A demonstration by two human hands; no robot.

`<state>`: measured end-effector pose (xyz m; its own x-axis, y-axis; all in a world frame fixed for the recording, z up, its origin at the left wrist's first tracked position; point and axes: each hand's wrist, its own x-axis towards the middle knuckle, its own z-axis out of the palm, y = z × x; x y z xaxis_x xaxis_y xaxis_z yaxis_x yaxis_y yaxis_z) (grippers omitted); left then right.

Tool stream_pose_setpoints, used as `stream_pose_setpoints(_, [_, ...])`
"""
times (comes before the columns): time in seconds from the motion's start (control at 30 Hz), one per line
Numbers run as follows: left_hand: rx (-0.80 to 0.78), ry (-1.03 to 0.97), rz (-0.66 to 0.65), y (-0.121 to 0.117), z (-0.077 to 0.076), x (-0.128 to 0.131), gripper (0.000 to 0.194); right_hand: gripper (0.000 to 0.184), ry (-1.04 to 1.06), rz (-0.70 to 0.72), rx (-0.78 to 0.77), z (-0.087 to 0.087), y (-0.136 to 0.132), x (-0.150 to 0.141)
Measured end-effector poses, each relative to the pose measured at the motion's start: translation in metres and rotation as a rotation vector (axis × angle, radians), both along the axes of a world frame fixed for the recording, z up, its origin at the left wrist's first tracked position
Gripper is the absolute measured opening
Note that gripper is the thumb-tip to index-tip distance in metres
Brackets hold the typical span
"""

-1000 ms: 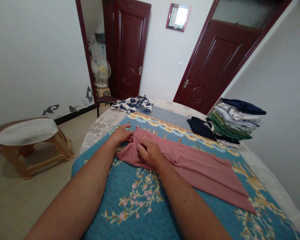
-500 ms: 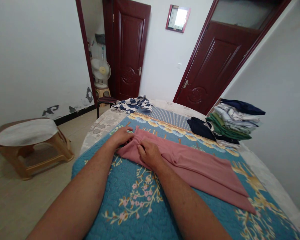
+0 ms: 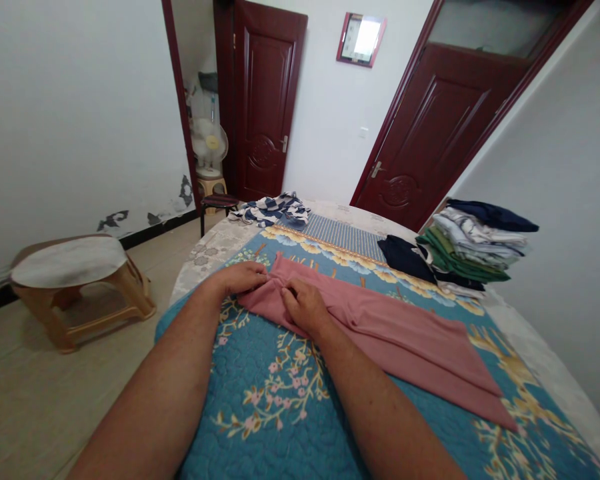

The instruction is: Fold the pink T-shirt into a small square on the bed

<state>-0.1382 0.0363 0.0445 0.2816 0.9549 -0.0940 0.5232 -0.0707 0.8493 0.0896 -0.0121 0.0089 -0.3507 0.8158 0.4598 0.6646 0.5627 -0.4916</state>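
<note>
Garment (image 3: 405, 320): plain dusty pink. Quilt (image 3: 253, 343): teal-blue, sprays of pink blossom, border of yellow and pale-blue flowers. Striped cloth (image 3: 343, 232): blue with pale lines. Checked cloth (image 3: 265, 210): navy and white. Tablecloth (image 3: 205, 255): off-white, greyish floral motif. Clothes stack (image 3: 473, 243): navy on top, then white, pale blue and green. Doors (image 3: 267, 100): both dark red. Wall frame (image 3: 354, 64): pinkish red. Stool (image 3: 70, 260): tan, whitish top. Fan (image 3: 211, 141): off-white, yellow hub.
</note>
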Motion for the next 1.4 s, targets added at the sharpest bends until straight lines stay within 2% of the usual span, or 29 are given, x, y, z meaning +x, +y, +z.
stream_pose_setpoints(0.17, [-0.098,-0.06,-0.034,-0.006,0.007,0.003,0.03,0.013,-0.067,-0.044,-0.022,-0.001,0.0,-0.004])
stream_pose_setpoints(0.27, [-0.158,-0.085,-0.116,-0.015,0.018,0.001,0.028,0.016,-0.065,-0.031,-0.023,0.0,-0.001,-0.004])
stream_pose_setpoints(0.4, [-0.146,-0.089,-0.284,-0.04,0.032,-0.011,0.018,0.01,0.022,0.165,-0.113,0.006,-0.003,0.006])
stream_pose_setpoints(0.5, [-0.11,-0.121,-0.342,-0.058,0.031,-0.025,0.014,0.012,0.109,0.382,-0.31,0.014,-0.003,0.017])
stream_pose_setpoints(0.57, [-0.077,-0.143,-0.31,-0.066,0.022,-0.035,0.013,0.013,0.155,0.515,-0.416,0.019,-0.003,0.022])
stream_pose_setpoints(0.6, [-0.06,-0.153,-0.248,-0.068,0.016,-0.038,0.016,0.013,0.165,0.561,-0.442,0.021,-0.002,0.023])
stream_pose_setpoints(0.7, [-0.008,-0.194,0.035,-0.068,0.0,-0.044,0.023,0.012,0.147,0.607,-0.452,0.026,-0.002,0.023])
stream_pose_setpoints(0.77, [0.017,-0.215,0.121,-0.067,-0.005,-0.044,0.029,0.013,0.128,0.599,-0.45,0.027,-0.003,0.022])
stream_pose_setpoints(0.8, [0.022,-0.218,0.101,-0.067,-0.005,-0.043,0.033,0.014,0.126,0.594,-0.448,0.027,-0.003,0.022])
stream_pose_setpoints(0.97, [-0.006,-0.138,-0.222,-0.074,0.007,-0.035,0.034,0.014,0.173,0.575,-0.439,0.021,-0.004,0.022])
stream_pose_setpoints(1.07, [0.017,-0.015,-0.366,-0.074,0.01,-0.031,0.035,0.013,0.182,0.49,-0.423,0.014,-0.003,0.021])
stream_pose_setpoints(1.17, [0.038,0.052,-0.376,-0.07,0.008,-0.026,0.046,0.013,0.172,0.341,-0.378,0.008,-0.003,0.015])
stream_pose_setpoints(1.27, [0.042,0.074,-0.383,-0.067,0.008,-0.019,0.046,0.012,0.126,0.206,-0.213,0.005,-0.003,0.009])
stream_pose_setpoints(1.33, [0.065,0.084,-0.382,-0.066,0.009,-0.015,0.046,0.011,0.099,0.149,-0.114,0.004,-0.002,0.006])
stream_pose_setpoints(1.4, [0.075,0.117,-0.357,-0.066,0.011,-0.013,0.048,0.011,0.091,0.116,-0.084,0.004,-0.001,0.005])
